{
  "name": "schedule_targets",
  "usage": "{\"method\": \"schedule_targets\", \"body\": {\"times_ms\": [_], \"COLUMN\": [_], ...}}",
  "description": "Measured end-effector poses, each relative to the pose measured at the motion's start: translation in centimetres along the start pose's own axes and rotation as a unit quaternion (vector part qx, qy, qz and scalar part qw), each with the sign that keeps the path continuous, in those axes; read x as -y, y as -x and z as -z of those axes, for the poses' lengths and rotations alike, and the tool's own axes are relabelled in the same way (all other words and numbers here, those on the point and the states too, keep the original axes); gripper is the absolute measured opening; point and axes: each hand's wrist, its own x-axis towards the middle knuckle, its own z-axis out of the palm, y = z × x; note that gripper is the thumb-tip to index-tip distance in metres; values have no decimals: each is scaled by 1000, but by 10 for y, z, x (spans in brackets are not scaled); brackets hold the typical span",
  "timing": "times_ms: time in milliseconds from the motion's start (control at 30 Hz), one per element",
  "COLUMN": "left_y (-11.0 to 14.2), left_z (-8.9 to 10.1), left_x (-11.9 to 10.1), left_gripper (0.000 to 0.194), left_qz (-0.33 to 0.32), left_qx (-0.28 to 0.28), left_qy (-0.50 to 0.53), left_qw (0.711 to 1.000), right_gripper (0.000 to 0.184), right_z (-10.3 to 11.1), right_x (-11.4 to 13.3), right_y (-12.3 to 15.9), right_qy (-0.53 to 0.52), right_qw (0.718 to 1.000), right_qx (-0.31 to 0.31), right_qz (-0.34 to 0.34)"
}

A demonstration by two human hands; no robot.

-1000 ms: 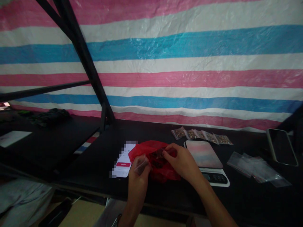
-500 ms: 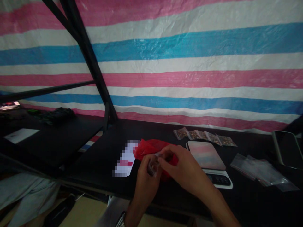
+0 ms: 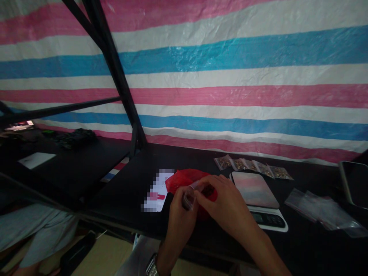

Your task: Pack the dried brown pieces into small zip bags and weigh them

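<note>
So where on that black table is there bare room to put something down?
Bare table runs between the striped tarp and the red bag; another patch lies between scale and clear bags. It is crowded where both hands, left and right, meet at the red bag.

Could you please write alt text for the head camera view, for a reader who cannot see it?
Two bare hands, left hand and right hand, pinch a small clear bag over a red plastic bag on a black table. A kitchen scale and filled packets lie to the right, before a striped tarp.
</note>
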Motion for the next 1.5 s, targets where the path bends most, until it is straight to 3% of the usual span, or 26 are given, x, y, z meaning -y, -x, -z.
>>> {"method": "schedule_targets", "body": {"times_ms": [133,233,400,567,700,867,1000,1200,1500], "left_y": [-1,-2,-1,6,10,9,10,9,17], "left_z": [1,1,0,-4,-7,-1,9,13,-13], "left_x": [2,4,4,2,7,20,28,36,35], "left_gripper": [20,18,23,45,63,72,63,36,39], "left_qz": [-5,-12,-25,-58,-64,-125,-205,-281,-305], "left_qx": [-9,-31,-57,-38,-21,27,60,78,69], "left_qy": [-5,-13,-16,19,14,-134,-290,-340,-306], "left_qw": [1000,999,998,997,998,983,933,894,899], "right_gripper": [6,13,13,5,13,26,34,24,36], "right_z": [-2,-5,-3,-3,8,71,108,105,111], "right_x": [-13,-25,-26,-5,-6,-53,-104,-150,-180], "right_y": [-6,-11,-9,3,-1,-3,9,13,14], "right_qy": [-101,-88,57,-34,-56,-125,-138,-22,6], "right_qw": [994,993,998,997,998,978,972,969,953], "right_qx": [-4,-15,-14,62,-7,-165,-133,-150,-225], "right_qz": [-51,-83,-37,18,7,-35,-135,-194,-204]}}
